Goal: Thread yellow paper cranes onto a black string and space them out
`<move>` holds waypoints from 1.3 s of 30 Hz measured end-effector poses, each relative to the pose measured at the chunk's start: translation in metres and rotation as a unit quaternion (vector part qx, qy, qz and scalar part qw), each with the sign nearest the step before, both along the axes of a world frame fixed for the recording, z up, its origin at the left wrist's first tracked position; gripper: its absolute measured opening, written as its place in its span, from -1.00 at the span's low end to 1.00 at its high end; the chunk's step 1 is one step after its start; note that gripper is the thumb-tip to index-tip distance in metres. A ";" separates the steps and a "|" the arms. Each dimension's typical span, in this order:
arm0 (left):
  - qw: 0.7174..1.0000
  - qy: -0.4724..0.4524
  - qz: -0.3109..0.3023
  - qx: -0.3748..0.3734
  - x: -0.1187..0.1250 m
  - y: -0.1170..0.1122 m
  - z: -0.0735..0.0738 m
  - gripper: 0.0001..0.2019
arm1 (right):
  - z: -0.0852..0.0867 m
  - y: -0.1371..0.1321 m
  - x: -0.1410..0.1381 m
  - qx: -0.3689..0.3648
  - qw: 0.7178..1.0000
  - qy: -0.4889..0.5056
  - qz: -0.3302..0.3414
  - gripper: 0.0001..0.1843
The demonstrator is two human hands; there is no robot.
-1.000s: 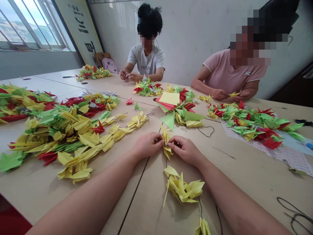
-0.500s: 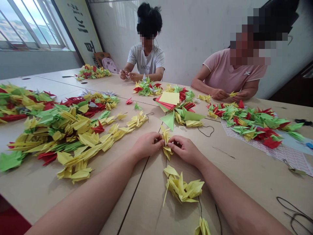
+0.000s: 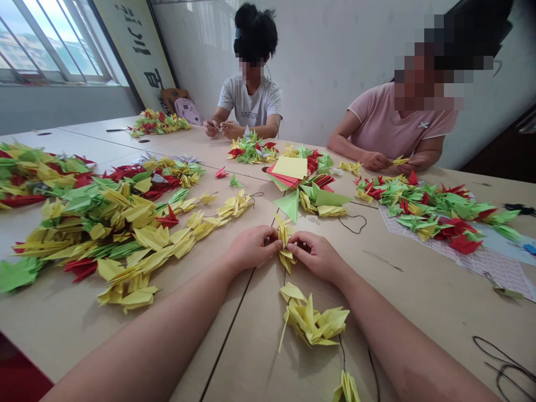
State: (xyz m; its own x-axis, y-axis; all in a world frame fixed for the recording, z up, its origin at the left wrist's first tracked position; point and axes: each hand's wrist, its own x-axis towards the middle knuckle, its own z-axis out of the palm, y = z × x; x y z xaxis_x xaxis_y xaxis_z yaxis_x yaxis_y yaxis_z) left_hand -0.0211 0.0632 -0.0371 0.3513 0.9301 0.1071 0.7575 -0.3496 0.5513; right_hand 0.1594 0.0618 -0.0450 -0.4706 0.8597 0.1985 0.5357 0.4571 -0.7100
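Observation:
My left hand (image 3: 250,247) and my right hand (image 3: 317,255) meet over the middle of the wooden table (image 3: 419,301), both with fingers pinched on a small stack of folded yellow paper cranes (image 3: 285,243) held between them. A bunch of yellow cranes (image 3: 312,321) on a dark string lies on the table just below my hands. More yellow cranes (image 3: 347,388) show at the bottom edge.
A long heap of yellow, green and red cranes (image 3: 104,223) covers the left of the table. A stack of flat paper sheets (image 3: 291,168) and a green and red pile (image 3: 435,209) lie beyond. Two people sit opposite, folding. Black cord (image 3: 500,363) lies bottom right.

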 end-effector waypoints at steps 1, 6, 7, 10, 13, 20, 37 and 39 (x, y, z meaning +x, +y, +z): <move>1.000 -0.001 -0.001 0.000 0.000 0.000 0.000 -0.78 | 0.000 0.000 0.000 0.001 1.000 -0.002 -0.001 -0.83; 1.000 -0.001 -0.002 -0.003 0.000 0.001 -0.001 -0.78 | 0.001 0.000 0.000 0.002 1.000 -0.005 0.002 -0.82; 1.000 -0.001 -0.003 -0.002 -0.001 0.001 -0.001 -0.78 | 0.001 0.000 0.000 0.001 1.000 -0.005 0.002 -0.82; 1.000 -0.001 -0.005 -0.001 -0.001 0.001 -0.002 -0.78 | 0.001 0.000 0.000 -0.001 1.000 -0.002 0.000 -0.83; 1.000 0.003 -0.008 0.001 -0.001 0.001 -0.001 -0.77 | 0.001 0.000 0.000 -0.003 1.000 -0.001 0.001 -0.83; 1.000 0.005 -0.007 0.002 0.000 0.001 0.000 -0.77 | 0.000 0.000 0.000 -0.003 1.000 0.001 0.002 -0.83; 1.000 0.006 -0.003 -0.003 0.000 0.001 0.000 -0.76 | 0.000 0.000 0.000 0.000 1.000 0.002 0.002 -0.84; 1.000 0.008 -0.004 -0.001 0.000 0.001 0.000 -0.77 | 0.000 0.000 0.000 -0.001 1.000 0.003 0.002 -0.83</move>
State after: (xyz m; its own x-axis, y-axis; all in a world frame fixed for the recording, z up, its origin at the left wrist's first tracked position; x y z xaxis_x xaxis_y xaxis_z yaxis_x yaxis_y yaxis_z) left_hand -0.0209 0.0641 -0.0372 0.3611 0.9272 0.0994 0.7626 -0.3549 0.5408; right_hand 0.1598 0.0619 -0.0455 -0.4737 0.8577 0.1998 0.5297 0.4587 -0.7135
